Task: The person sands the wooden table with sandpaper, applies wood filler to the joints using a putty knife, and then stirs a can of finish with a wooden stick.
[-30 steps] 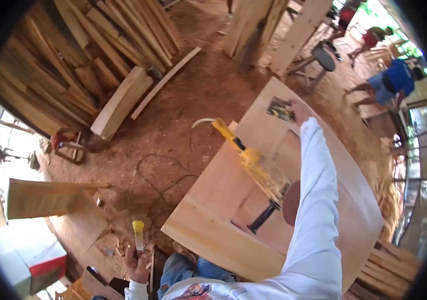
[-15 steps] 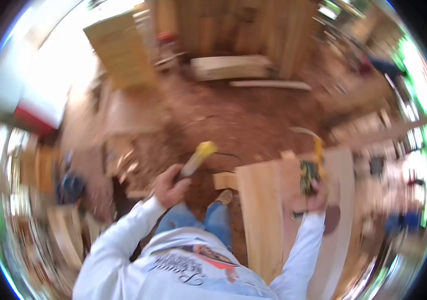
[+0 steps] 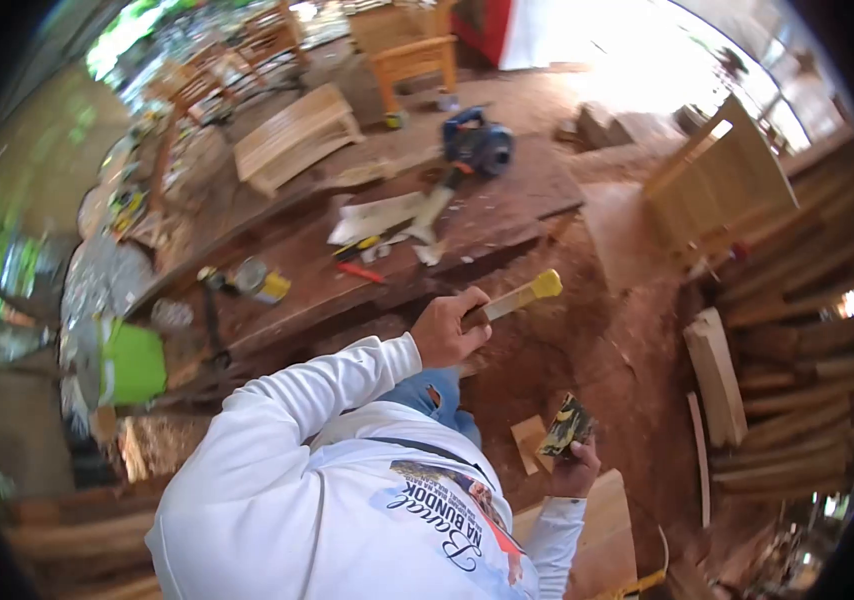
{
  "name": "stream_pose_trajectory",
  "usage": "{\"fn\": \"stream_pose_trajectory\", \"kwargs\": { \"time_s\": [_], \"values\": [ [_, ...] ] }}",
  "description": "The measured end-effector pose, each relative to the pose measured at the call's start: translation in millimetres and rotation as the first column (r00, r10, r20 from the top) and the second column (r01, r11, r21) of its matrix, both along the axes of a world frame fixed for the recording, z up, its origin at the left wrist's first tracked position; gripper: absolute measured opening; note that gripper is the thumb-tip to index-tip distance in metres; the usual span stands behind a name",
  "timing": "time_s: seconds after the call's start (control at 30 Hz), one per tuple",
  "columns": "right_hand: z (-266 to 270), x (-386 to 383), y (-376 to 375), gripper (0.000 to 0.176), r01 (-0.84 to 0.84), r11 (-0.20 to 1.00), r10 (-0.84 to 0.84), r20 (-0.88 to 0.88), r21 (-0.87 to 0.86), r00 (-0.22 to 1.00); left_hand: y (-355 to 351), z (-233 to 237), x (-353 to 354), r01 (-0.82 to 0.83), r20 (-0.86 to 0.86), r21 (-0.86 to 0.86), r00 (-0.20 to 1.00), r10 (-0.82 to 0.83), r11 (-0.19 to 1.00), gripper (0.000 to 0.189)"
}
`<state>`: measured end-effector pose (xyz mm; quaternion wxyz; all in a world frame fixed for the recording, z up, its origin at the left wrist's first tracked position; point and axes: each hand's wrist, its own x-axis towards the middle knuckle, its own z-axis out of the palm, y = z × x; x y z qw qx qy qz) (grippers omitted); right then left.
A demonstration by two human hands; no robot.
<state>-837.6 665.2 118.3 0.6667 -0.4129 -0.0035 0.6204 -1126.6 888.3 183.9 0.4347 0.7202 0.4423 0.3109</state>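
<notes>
My left hand [image 3: 447,328] is closed around the dark handle of a chisel-like tool [image 3: 515,300]. Its pale flat shank points away from my fist and ends in a yellow tip. Lower right, my right hand [image 3: 575,468] grips a small flat camouflage-patterned piece [image 3: 567,425] by its edge, thumb on top; its exact kind does not show. Beneath that hand lie a small wood offcut [image 3: 530,445] and light wooden boards [image 3: 597,530]. Beyond my left hand stretches a dark wooden workbench [image 3: 507,215].
On the bench are a blue cordless blower [image 3: 477,145], a red-handled tool [image 3: 360,272] and a can [image 3: 265,281]. A green bucket [image 3: 132,362] stands at left. A slatted wooden piece [image 3: 297,137] and a chair [image 3: 412,60] are behind. Thick timber [image 3: 715,375] lies at right.
My view has swung left toward the bench, so the boards now sit at the lower right. Both hands still hold the same things; the right one has lifted off the boards.
</notes>
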Motion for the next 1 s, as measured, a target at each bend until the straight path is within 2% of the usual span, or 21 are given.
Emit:
{"fn": "stream_pose_trajectory", "kwargs": {
  "time_s": [0.07, 0.1, 0.2, 0.27, 0.37, 0.43, 0.53, 0.57, 0.6, 0.63, 0.67, 0.77, 0.87, 0.9, 1.0],
  "values": [
    [6, -17, 9, 0.059, -0.111, 0.994, 0.111, -0.025, 0.004, 0.993, -20, 0, -55, -0.138, -0.078, 0.078, 0.986, 0.144, 0.987, 0.028],
    [-17, -21, 10, 0.06, -0.126, 0.992, 0.125, -0.023, -0.003, 0.992, -28, 3, -83, -0.221, -0.1, 0.056, 0.969, 0.226, 0.974, 0.027],
    [-62, -40, 17, 0.059, -0.168, 0.986, 0.168, -0.081, 0.014, 0.982, -45, -2, -166, -0.436, -0.161, 0.246, 0.862, 0.48, 0.866, 0.026],
    [-50, -65, 30, 0.058, -0.209, 0.978, 0.206, -0.095, -0.013, 0.974, -45, -28, -229, -0.49, -0.221, 0.44, 0.753, 0.619, 0.753, 0.028],
    [-45, -110, 42, 0.055, -0.214, 0.977, 0.212, -0.057, -0.027, 0.976, -47, -35, -311, -0.597, -0.318, 0.343, 0.653, 0.687, 0.725, 0.033],
    [-44, -135, 51, 0.056, -0.29, 0.957, 0.289, -0.046, -0.023, 0.956, -43, -39, -359, -0.623, -0.387, 0.324, 0.599, 0.701, 0.712, 0.038],
    [-56, -171, 67, 0.056, -0.351, 0.936, 0.351, -0.024, -0.032, 0.936, -32, -43, -410, -0.595, -0.401, 0.361, 0.596, 0.696, 0.718, 0.051],
    [-61, -184, 73, 0.056, -0.366, 0.93, 0.365, -0.021, -0.036, 0.931, -25, -46, -426, -0.616, -0.449, 0.261, 0.604, 0.658, 0.743, 0.066],
    [-62, -198, 79, 0.057, -0.376, 0.926, 0.375, -0.017, -0.041, 0.927, -19, -53, -442, -0.592, -0.464, 0.261, 0.616, 0.637, 0.762, 0.069],
    [-55, -218, 87, 0.044, -0.373, 0.928, 0.372, -0.04, -0.017, 0.927, -10, -62, -457, -0.566, -0.476, 0.26, 0.63, 0.614, 0.782, 0.072],
    [-51, -238, 95, 0.043, -0.381, 0.924, 0.38, -0.041, -0.016, 0.924, 0, -71, -472, -0.537, -0.487, 0.26, 0.644, 0.589, 0.803, 0.076],
    [-51, -294, 113, 0.041, -0.391, 0.92, 0.39, -0.037, -0.009, 0.92, 24, -94, -509, -0.4, -0.505, 0.226, 0.732, 0.458, 0.888, 0.084],
    [-48, -351, 124, 0.053, -0.413, 0.911, 0.413, -0.03, -0.009, 0.91, 46, -106, -536, -0.246, -0.512, 0.186, 0.802, 0.307, 0.951, 0.088],
    [-53, -366, 126, 0.053, -0.397, 0.916, 0.395, -0.043, -0.062, 0.918, 47, -112, -541, -0.207, -0.511, 0.16, 0.819, 0.261, 0.965, 0.089],
    [-58, -399, 125, 0.042, -0.413, 0.908, 0.413, -0.025, -0.073, 0.91, 62, -114, -551, -0.085, -0.512, 0.124, 0.848, 0.137, 0.989, 0.09]
  ]
}}
